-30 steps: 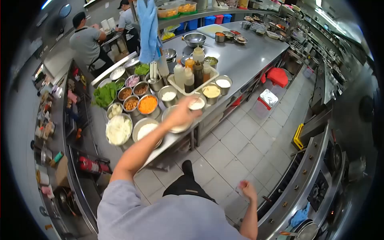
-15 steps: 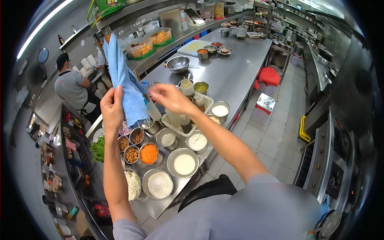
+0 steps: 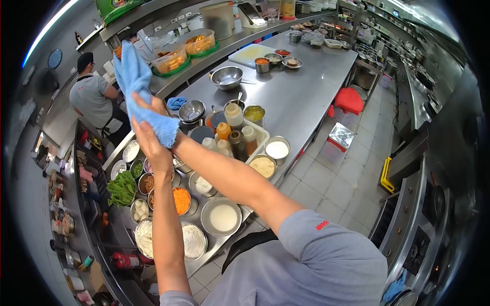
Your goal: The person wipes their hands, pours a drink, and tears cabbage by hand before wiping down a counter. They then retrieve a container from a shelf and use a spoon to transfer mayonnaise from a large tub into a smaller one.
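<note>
While clutching towel [image 3: 137, 86], bowl [image 3: 220, 217] of white liquid

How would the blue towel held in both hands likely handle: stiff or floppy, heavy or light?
Probably floppy: the blue towel bunches and folds between the left hand and right hand. Likely light, since it is held up with ease. Its fuzzy surface suggests little slipping.

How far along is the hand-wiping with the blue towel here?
Done: the blue towel is grasped. In hand: the left hand and right hand are bunched together in its lower end, mid-wipe. Left: the towel hangs from above, not yet released.
</note>
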`<state>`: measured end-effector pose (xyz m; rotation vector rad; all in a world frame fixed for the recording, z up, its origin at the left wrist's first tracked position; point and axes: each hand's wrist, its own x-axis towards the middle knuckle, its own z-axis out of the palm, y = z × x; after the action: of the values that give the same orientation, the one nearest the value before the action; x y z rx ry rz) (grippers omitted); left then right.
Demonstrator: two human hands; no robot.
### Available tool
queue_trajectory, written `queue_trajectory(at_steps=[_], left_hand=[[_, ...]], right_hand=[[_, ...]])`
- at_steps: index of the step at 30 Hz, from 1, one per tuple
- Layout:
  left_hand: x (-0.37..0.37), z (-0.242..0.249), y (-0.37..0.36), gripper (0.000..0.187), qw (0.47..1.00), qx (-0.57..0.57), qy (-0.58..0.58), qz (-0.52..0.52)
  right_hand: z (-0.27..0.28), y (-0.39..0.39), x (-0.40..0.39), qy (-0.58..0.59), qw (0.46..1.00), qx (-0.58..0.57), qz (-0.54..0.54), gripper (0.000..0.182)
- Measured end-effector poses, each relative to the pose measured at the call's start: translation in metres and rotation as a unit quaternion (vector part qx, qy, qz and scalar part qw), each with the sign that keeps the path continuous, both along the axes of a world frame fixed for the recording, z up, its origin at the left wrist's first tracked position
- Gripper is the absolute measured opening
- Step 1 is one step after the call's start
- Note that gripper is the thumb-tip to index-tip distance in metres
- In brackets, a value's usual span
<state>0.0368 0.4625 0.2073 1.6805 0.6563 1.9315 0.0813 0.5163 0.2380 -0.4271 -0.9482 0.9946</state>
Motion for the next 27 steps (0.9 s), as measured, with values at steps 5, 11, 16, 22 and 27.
queue_trajectory(at_steps=[5, 11, 16, 22, 27], left_hand=[[0.006, 0.006, -0.008, 0.055, 0.993, -0.086, 0.049, -0.064], [-0.061, 0.009, -0.009, 0.05, 0.946, -0.179, 0.091, -0.255], [-0.076, 0.035, 0.031, 0.034, 0.989, -0.091, -0.014, -0.114], [-0.032, 0.093, 0.064, 0.018, 0.941, 0.124, 0.004, 0.315], [-0.044, 0.04, 0.037, 0.022, 0.998, 0.004, -0.057, 0.03]], right_hand=[[-0.017, 0.003, 0.035, -0.149, 0.973, 0.071, -0.159, 0.064], [0.003, -0.009, 0.077, -0.341, 0.923, 0.075, -0.165, 0.062], [0.022, -0.03, 0.062, 0.132, 0.95, 0.067, 0.276, 0.06], [0.015, -0.061, 0.022, 0.009, 0.986, 0.13, 0.107, 0.051], [0.013, -0.062, 0.014, -0.069, 0.986, 0.146, 0.031, 0.049]])
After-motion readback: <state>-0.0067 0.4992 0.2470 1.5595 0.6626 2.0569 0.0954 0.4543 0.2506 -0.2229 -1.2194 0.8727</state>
